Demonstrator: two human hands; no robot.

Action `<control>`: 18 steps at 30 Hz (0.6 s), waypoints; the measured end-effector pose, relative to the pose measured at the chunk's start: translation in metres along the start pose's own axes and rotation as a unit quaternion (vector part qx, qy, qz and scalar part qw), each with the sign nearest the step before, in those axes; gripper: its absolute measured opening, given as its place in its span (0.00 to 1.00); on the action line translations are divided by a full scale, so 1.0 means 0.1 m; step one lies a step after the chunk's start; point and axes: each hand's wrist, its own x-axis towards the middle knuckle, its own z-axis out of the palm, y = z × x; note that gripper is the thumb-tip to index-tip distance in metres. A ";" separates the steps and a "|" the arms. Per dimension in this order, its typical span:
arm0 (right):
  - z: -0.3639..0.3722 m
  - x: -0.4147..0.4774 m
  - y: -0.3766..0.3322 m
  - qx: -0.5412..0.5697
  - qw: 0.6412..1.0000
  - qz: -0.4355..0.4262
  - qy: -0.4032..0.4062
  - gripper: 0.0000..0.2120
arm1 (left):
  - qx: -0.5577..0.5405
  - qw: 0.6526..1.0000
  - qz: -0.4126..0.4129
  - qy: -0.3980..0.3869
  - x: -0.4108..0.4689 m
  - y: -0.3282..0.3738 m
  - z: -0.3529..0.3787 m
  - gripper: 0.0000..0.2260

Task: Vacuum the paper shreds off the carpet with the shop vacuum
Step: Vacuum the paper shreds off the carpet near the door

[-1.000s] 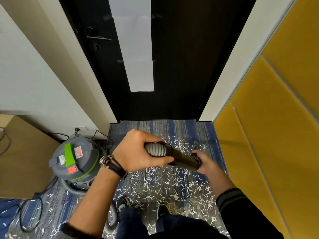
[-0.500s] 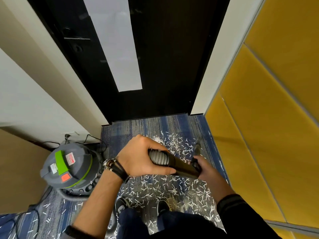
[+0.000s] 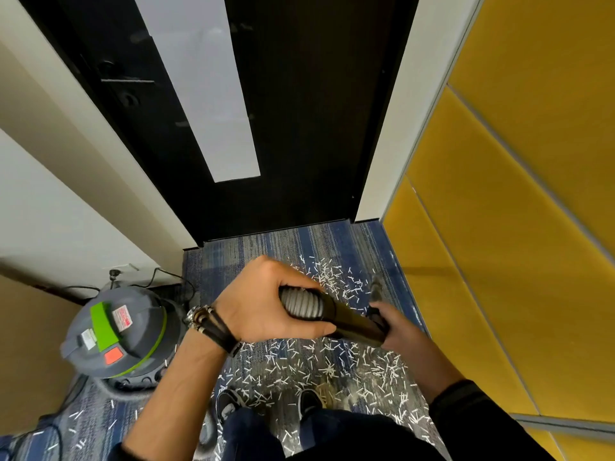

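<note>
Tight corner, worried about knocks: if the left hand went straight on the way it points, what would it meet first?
Probably the white door jamb right of the black door, though depth is unclear. The left hand, gripping the ribbed hose cuff, would pass above the paper shreds.

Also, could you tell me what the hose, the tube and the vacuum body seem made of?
The hose looks like flexible plastic: matte grey, ribbed rings. The tube is probably rigid plastic: smooth, dark, faint sheen. The vacuum body seems moulded plastic: matte grey with green trim.
</note>
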 end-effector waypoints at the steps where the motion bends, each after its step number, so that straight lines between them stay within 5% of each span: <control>1: -0.03 0.01 -0.06 -0.009 1.000 -0.007 0.007 0.08 | 0.001 1.000 -0.001 0.014 -0.02 -0.02 0.01 0.16; 9: -0.13 0.14 -0.54 -0.066 0.994 -0.043 0.070 0.12 | 0.050 0.997 -0.046 0.039 0.18 -0.16 0.34 0.26; 14: -0.27 0.27 -0.43 -0.066 0.994 -0.017 0.087 0.14 | 0.042 0.998 -0.048 0.004 0.27 -0.09 0.52 0.23; 18: -0.19 0.18 -0.18 0.003 1.000 -0.003 0.026 0.12 | 0.021 0.999 -0.029 -0.003 0.18 0.02 0.25 0.19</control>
